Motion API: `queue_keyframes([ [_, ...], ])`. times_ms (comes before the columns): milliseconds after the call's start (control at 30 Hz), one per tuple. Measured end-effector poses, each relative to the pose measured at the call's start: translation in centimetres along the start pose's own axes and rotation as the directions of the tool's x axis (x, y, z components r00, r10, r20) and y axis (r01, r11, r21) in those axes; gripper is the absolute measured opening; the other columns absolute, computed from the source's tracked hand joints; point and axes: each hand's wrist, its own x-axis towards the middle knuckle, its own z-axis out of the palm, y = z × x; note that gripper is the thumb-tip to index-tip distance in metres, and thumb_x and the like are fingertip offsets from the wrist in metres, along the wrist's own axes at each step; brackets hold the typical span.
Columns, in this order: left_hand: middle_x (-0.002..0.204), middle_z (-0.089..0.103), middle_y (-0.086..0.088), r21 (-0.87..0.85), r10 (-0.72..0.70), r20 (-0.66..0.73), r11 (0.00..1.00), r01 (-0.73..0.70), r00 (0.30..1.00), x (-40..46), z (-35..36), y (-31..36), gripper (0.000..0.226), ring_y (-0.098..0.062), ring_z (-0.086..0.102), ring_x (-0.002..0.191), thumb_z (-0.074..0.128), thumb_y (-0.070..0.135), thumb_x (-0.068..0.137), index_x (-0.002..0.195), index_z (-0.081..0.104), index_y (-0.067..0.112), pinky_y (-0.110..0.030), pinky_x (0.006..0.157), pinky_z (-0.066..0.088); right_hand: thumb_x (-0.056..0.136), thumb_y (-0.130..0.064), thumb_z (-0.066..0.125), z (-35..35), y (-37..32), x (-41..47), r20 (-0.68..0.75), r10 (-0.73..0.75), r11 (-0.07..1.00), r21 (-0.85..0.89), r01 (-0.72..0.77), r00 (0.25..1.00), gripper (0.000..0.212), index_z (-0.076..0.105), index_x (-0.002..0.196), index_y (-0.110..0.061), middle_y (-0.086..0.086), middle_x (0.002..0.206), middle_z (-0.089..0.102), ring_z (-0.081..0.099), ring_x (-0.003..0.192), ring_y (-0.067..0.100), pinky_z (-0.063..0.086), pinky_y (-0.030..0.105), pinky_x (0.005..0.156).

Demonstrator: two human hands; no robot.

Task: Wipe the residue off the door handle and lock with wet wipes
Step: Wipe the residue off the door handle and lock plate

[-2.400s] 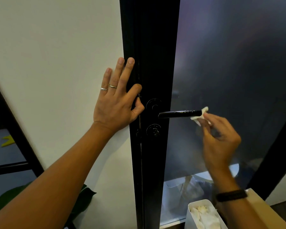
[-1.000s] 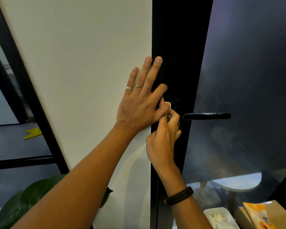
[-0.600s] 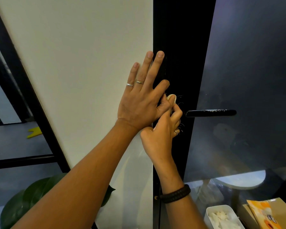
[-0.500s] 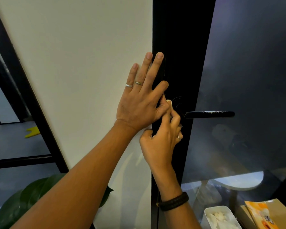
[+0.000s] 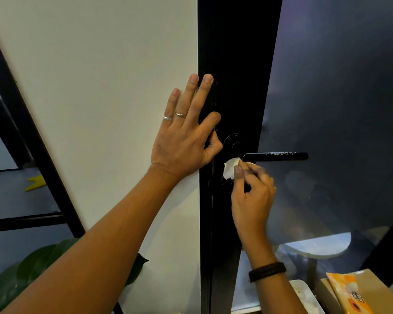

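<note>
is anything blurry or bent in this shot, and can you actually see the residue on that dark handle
Head view: the right hand pinching the wet wipe is motion-blurred, while the left hand is sharp; wide-angle distortion tilts the black frames at left; the black door frame is underexposed, hiding lock detail; pale specks show along the top of the door handle.

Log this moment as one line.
left hand: flat, bracing wall | right hand: pinching wipe | wipe: on lock, below handle | handle: residue visible

right hand [image 5: 252,191] dropped, wet wipe [image 5: 230,169] now below handle base
</note>
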Motion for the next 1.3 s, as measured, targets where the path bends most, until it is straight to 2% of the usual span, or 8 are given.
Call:
queue_keyframes([
  [133, 0.169, 0.032, -0.022, -0.004, 0.007, 0.001, 1.0, -0.007, 1.0, 0.1, 0.0, -0.1, 0.026, -0.044, 0.026, 0.159, 0.052, 0.036, 0.1, 0.11, 0.07, 0.021, -0.057, 0.131, 0.022, 0.092, -0.018, 0.081, 1.4, -1.7, 1.0, 0.071, -0.022, 0.982, 0.19, 0.008, 0.997, 0.017, 0.082, 0.109, -0.016, -0.007, 0.102, 0.074, 0.07, 0.098, 0.012, 0.056, 0.024, 0.089],
  [300, 0.169, 0.032, -0.021, -0.004, 0.0, 0.005, 1.0, 0.0, 1.0, -0.1, 0.0, 0.0, 0.026, -0.043, 0.025, 0.159, 0.051, 0.036, 0.1, 0.11, 0.07, 0.021, -0.057, 0.131, 0.02, 0.084, -0.021, 0.087, -0.5, 0.3, 3.3, -0.009, 0.169, 0.95, 0.269, -0.16, 0.986, 0.012, 0.08, 0.091, -0.028, -0.01, 0.083, 0.074, 0.073, 0.077, 0.01, 0.062, 0.035, 0.075],
  [467, 0.17, 0.031, -0.021, -0.004, 0.002, 0.017, 1.0, -0.002, 1.0, 0.0, -0.2, 0.0, 0.026, -0.043, 0.025, 0.159, 0.05, 0.035, 0.1, 0.11, 0.069, 0.021, -0.056, 0.132, 0.018, 0.085, -0.022, 0.086, -0.3, 0.1, 3.2, 0.151, -0.044, 0.984, 0.175, 0.017, 0.988, 0.012, 0.085, 0.096, -0.018, -0.005, 0.092, 0.078, 0.072, 0.089, 0.004, 0.057, 0.021, 0.084],
  [600, 0.169, 0.032, -0.022, -0.003, -0.002, 0.008, 1.0, 0.002, 1.0, 0.0, -0.1, -0.1, 0.025, -0.043, 0.025, 0.159, 0.053, 0.035, 0.099, 0.111, 0.07, 0.021, -0.056, 0.132, 0.019, 0.084, -0.019, 0.088, -2.3, 1.6, 4.9, 0.147, -0.119, 0.973, 0.212, 0.086, 0.982, 0.014, 0.083, 0.097, -0.022, -0.012, 0.091, 0.078, 0.074, 0.089, 0.004, 0.061, 0.033, 0.085],
  [767, 0.169, 0.033, -0.022, -0.002, 0.0, 0.01, 1.0, 0.0, 1.0, 0.0, -0.2, 0.0, 0.026, -0.044, 0.026, 0.159, 0.051, 0.035, 0.1, 0.111, 0.071, 0.021, -0.057, 0.131, 0.02, 0.09, -0.024, 0.084, -1.5, 3.3, 5.0, 0.136, -0.34, 0.94, 0.078, 0.333, 0.93, 0.015, 0.084, 0.101, -0.015, 0.003, 0.102, 0.079, 0.075, 0.097, 0.019, 0.06, 0.045, 0.084],
  [933, 0.169, 0.033, -0.023, -0.008, -0.005, 0.019, 1.0, 0.005, 1.0, 0.0, -0.3, 0.0, 0.027, -0.045, 0.027, 0.158, 0.049, 0.036, 0.101, 0.111, 0.069, 0.021, -0.059, 0.13, 0.022, 0.094, -0.019, 0.08, -0.7, 3.2, 4.8, 0.105, -0.503, 0.864, 0.02, 0.504, 0.858, 0.014, 0.083, 0.105, -0.011, 0.006, 0.106, 0.078, 0.073, 0.098, 0.02, 0.059, 0.029, 0.089],
  [1133, 0.168, 0.034, -0.024, -0.001, -0.005, 0.011, 1.0, 0.005, 1.0, -0.1, -0.3, 0.0, 0.027, -0.047, 0.028, 0.157, 0.052, 0.036, 0.1, 0.112, 0.07, 0.021, -0.059, 0.13, 0.022, 0.101, -0.003, 0.066, 0.1, 5.5, 0.7, -0.038, -0.213, 0.972, 0.092, 0.216, 0.976, 0.007, 0.072, 0.103, -0.001, 0.01, 0.107, 0.066, 0.066, 0.096, 0.019, 0.058, 0.035, 0.083],
  [1300, 0.168, 0.034, -0.023, -0.003, -0.009, 0.008, 1.0, 0.009, 1.0, -0.1, -0.2, 0.1, 0.026, -0.047, 0.028, 0.157, 0.052, 0.036, 0.1, 0.112, 0.07, 0.021, -0.059, 0.13, 0.021, 0.101, -0.003, 0.063, 0.4, 5.4, -0.8, -0.034, -0.094, 0.99, 0.099, 0.097, 0.995, 0.003, 0.066, 0.101, -0.003, 0.008, 0.102, 0.063, 0.062, 0.088, 0.012, 0.054, 0.019, 0.077],
])
